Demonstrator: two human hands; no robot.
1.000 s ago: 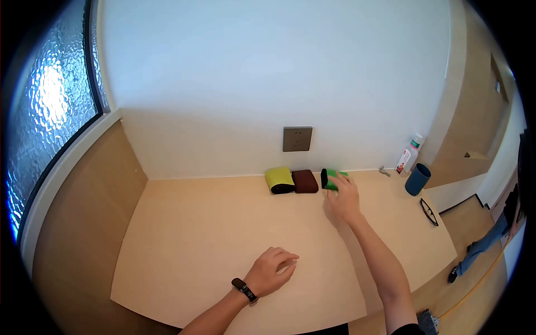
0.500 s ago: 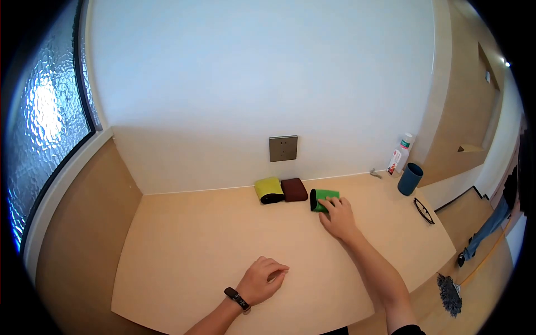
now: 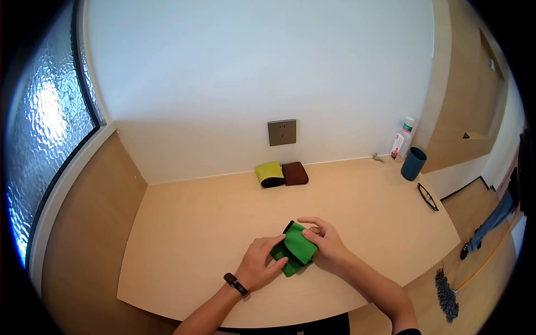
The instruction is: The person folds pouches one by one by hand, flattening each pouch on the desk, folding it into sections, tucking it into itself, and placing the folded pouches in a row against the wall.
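A green folded cloth [image 3: 301,244] with a black edge is held just above or on the near middle of the table, its layers partly spread apart. My right hand [image 3: 328,244] pinches its upper right side between thumb and fingers. At the cloth's left edge, my left hand [image 3: 261,264], with a black band on the wrist, grips it by thumb and fingertips. Farther back near the wall, a yellow-green folded cloth [image 3: 269,172] with a black end lies beside a dark maroon folded cloth [image 3: 295,173], the two touching.
At the table's [image 3: 190,234] back right stand a white bottle [image 3: 401,139] and a dark blue cup [image 3: 414,164]. Black-framed glasses [image 3: 427,196] lie near the right edge. A socket plate [image 3: 282,132] is on the wall. Beyond the table, a person [image 3: 497,223] stands by a mop [image 3: 446,298].
My right hand has brought the green cloth from near the maroon one toward me. My left hand has taken hold of it, and its layers have begun to part. The view has shifted slightly.
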